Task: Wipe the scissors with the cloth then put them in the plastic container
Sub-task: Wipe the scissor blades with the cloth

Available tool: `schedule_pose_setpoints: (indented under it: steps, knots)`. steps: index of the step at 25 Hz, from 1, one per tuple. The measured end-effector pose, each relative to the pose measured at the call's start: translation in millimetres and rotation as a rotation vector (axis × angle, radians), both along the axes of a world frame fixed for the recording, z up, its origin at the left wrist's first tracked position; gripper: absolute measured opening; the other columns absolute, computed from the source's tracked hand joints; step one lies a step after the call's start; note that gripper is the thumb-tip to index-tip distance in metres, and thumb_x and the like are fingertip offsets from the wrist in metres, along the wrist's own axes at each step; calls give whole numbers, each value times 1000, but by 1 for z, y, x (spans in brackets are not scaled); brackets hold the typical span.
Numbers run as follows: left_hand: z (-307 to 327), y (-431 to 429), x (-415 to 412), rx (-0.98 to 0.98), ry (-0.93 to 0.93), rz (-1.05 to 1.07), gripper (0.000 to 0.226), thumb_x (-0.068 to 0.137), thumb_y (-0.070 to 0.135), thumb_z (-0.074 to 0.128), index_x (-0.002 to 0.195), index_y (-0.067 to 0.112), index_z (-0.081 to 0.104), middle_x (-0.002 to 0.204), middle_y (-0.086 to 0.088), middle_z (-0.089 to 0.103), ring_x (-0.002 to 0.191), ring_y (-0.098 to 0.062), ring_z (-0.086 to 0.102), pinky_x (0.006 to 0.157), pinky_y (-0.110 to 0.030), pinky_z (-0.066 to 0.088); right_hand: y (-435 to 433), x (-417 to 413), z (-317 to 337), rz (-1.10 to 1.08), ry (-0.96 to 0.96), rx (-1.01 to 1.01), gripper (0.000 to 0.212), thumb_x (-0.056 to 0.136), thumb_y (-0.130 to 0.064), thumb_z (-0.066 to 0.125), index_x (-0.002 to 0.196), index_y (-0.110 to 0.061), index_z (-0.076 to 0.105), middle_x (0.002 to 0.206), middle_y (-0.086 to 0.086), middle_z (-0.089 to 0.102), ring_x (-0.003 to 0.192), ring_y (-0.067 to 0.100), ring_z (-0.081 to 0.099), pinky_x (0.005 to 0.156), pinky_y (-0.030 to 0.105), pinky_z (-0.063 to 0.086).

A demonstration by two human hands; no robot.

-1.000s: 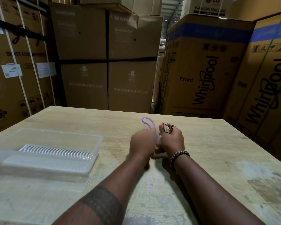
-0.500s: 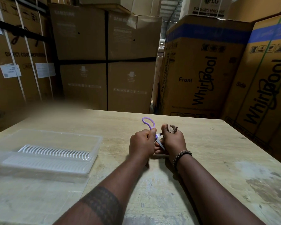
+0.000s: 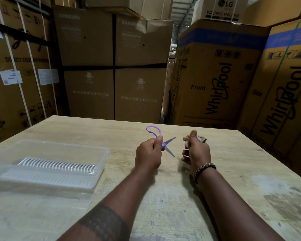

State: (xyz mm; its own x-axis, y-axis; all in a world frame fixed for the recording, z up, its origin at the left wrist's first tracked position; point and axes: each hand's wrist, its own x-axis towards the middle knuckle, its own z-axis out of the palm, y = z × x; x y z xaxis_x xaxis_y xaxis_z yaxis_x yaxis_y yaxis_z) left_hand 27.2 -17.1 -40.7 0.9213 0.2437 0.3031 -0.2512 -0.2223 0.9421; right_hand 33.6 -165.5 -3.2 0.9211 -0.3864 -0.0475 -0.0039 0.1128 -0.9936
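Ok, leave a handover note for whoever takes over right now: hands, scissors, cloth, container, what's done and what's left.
Left hand: grips the purple scissors by the handle, blades splayed open and pointing right.
Right hand: holds the bunched cloth, apart from the blades.
Plastic container: on the table to the left, open, holding only a white ribbed insert.
Done: scissors and cloth are both in hand. Whether the wiping is finished cannot be told.
Left: finish any wiping, then set the scissors in the container.
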Motion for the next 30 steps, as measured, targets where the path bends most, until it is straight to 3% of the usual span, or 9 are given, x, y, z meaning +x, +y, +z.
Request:
schedule_pose_setpoints:
  steps: [3, 7, 10, 12, 14, 17, 21, 26, 30]
  knots:
    - [-2, 7, 3, -37, -4, 4, 46, 99, 60, 48, 69, 33, 69, 47, 7, 47, 52, -19, 44, 58, -38, 38, 1, -6, 5, -45, -228, -153, 26, 102, -35, 59, 99, -10, 63, 78, 9, 65, 59, 20, 59, 52, 35, 53]
    - [-3, 7, 4, 5, 8, 15, 48, 99, 60, 47, 72, 27, 69, 51, 2, 50, 54, -20, 46, 58, -36, 39, 10, -17, 3, 46, -486, -341, 25, 94, -32, 72, 94, -10, 60, 77, 7, 71, 63, 22, 70, 57, 45, 61]
    - [-3, 7, 5, 70, 0, 27, 52, 103, 55, 47, 75, 18, 69, 59, -6, 61, 59, -21, 52, 59, -34, 40, 16, -10, -6, 142, -600, -565, 20, 88, -29, 79, 84, -15, 65, 86, -1, 70, 81, 16, 70, 69, 44, 59]
    - [-2, 7, 4, 73, -1, 18, 51, 104, 53, 47, 74, 17, 68, 57, -2, 61, 57, -20, 53, 59, -34, 42, 20, -5, -13, 148, -652, -738, 19, 83, -30, 82, 81, -19, 67, 94, -3, 60, 87, 17, 64, 73, 40, 56]
    - [0, 5, 2, 60, 9, 9, 51, 103, 52, 47, 67, 20, 63, 52, 3, 57, 53, -19, 51, 59, -36, 44, 22, 1, -18, 134, -630, -786, 21, 81, -28, 84, 82, -20, 65, 99, -4, 56, 90, 19, 61, 76, 42, 56]
    - [2, 3, 0, 88, 0, 21, 50, 106, 49, 46, 63, 28, 60, 51, 6, 57, 53, -16, 52, 58, -34, 42, 24, -1, -19, 129, -537, -789, 27, 84, -24, 83, 94, -17, 58, 92, -3, 65, 83, 11, 65, 72, 34, 55]
    - [2, 1, -2, 97, -22, 16, 47, 106, 50, 46, 66, 30, 61, 49, 9, 55, 53, -14, 52, 56, -30, 39, 26, -1, -19, 93, -444, -775, 21, 88, -17, 78, 103, -18, 63, 76, -17, 64, 69, -12, 63, 58, 6, 43]
    - [6, -1, -7, 165, -39, 27, 45, 106, 46, 51, 77, 17, 71, 51, 13, 56, 56, -7, 52, 55, -30, 36, 22, 6, -15, -94, -337, -696, 18, 91, -9, 66, 107, -19, 66, 86, 0, 73, 78, 17, 71, 70, 32, 59]
    - [4, -8, -12, 216, -32, 80, 48, 106, 45, 48, 80, 15, 73, 59, 9, 61, 58, -6, 51, 56, -30, 35, -4, 12, -8, -233, -175, -363, 8, 95, -26, 69, 91, -22, 63, 79, 3, 73, 70, 22, 74, 72, 47, 64]
